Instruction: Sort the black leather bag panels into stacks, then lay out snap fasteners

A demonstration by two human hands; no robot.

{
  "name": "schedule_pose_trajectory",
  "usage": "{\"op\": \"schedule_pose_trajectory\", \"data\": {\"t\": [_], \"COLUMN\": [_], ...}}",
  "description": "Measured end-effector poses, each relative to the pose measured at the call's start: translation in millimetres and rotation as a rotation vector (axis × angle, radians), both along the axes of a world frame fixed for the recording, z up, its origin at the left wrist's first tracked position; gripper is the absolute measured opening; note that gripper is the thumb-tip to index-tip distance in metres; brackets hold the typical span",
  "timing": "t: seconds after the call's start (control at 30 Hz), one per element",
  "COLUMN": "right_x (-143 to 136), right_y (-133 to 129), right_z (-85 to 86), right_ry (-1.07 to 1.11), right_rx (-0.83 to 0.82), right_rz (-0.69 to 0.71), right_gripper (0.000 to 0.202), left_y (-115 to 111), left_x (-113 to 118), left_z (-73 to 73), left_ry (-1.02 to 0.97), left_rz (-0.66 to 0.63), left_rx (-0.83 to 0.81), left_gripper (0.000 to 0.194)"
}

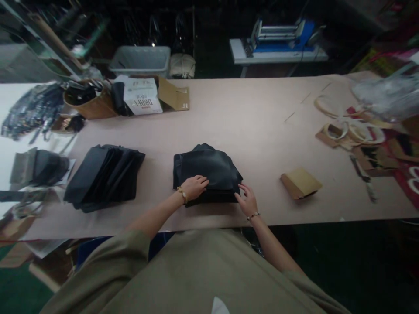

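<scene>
On the pinkish table point(235, 113), close to the person's body, lies a pile of black sheets point(207, 168), its layers turned at slightly different angles. The left hand point(195, 186) rests on top of it near the front, palm down, with the fingers extended and rather close together. The right hand point(248, 202) is at the right edge of the pile, its fingers a little spread and the thumb apart; whether it pinches any layer, I cannot tell. To the left lies another black stack point(104, 176), also fanned, and to the right, a small cardboard piece point(303, 182). The sheets look like smooth leather or similar, so I judge them flexible, not fragile, and perhaps slippery against each other. One sheet is probably light, but the whole pile heavier, best held by both side edges, with support underneath.
</scene>
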State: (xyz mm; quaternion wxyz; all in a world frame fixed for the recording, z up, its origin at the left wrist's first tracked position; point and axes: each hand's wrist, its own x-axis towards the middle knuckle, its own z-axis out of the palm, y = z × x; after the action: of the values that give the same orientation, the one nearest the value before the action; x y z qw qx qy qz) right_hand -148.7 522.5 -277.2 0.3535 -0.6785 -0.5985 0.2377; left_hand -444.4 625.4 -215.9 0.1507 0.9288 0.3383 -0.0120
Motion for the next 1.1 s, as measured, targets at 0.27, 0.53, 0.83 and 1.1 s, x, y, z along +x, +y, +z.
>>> {"op": "schedule_pose_trajectory", "data": {"t": [0.27,0.53,0.83,1.1], "right_x": [16,24,11,41], "right_y": [9,43,76,50], "right_z": [4.1,19.7,62.2,8.2], "right_ry": [-0.207,-0.168,-0.101,-0.085], "right_rx": [0.257,0.321,0.429,0.157], "right_rz": [0.2,0.346,0.296,0.304], "right_gripper": [0.025,0.014,0.013,0.035], "left_y": [-6,-40,-32,-16], "left_x": [11,36,39,37], "left_z": [-2.4,2.5,7.6,-1.7], "left_ry": [-0.11,-0.076,-0.004,-0.139], "left_rz": [0.625,0.291,0.448,0.76], "left_rx": [0.063,0.119,0.021,-0.023], "left_gripper": [0.042,0.038,0.029,0.05]}}
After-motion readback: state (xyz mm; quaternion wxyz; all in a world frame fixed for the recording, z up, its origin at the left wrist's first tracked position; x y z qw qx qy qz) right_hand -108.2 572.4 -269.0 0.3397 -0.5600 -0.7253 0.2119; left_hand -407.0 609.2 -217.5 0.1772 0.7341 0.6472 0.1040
